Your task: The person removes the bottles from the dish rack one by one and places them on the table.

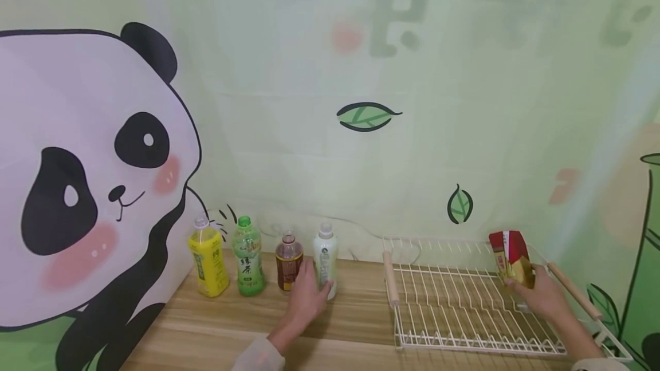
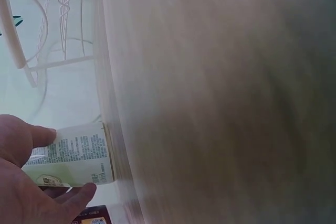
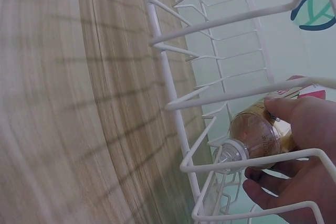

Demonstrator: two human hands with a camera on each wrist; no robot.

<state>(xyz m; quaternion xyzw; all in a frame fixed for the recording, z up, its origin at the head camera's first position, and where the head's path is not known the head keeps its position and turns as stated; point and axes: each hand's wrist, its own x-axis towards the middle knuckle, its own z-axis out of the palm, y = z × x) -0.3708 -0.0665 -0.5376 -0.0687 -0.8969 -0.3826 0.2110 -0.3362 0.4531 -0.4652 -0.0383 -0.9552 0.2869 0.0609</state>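
Note:
My left hand (image 1: 305, 293) grips a white bottle (image 1: 325, 253) that stands upright on the table. In the left wrist view the thumb lies along one side of this white bottle (image 2: 79, 150), the fingers on the other. Over at the right, my right hand (image 1: 549, 299) holds a bottle with a red and gold label (image 1: 510, 253), tilted over the wire rack (image 1: 391, 279). The right wrist view shows that bottle's clear cap (image 3: 231, 153) pointing down among the rack's wires, with thumb and fingers round the bottle's body.
Left of the white bottle stand a dark red bottle (image 1: 287, 268), a green bottle (image 1: 248, 262) and a yellow bottle (image 1: 208, 265) in a row on the wooden table (image 1: 356, 325). Behind them hangs a green backdrop (image 1: 289, 159) with a printed panda.

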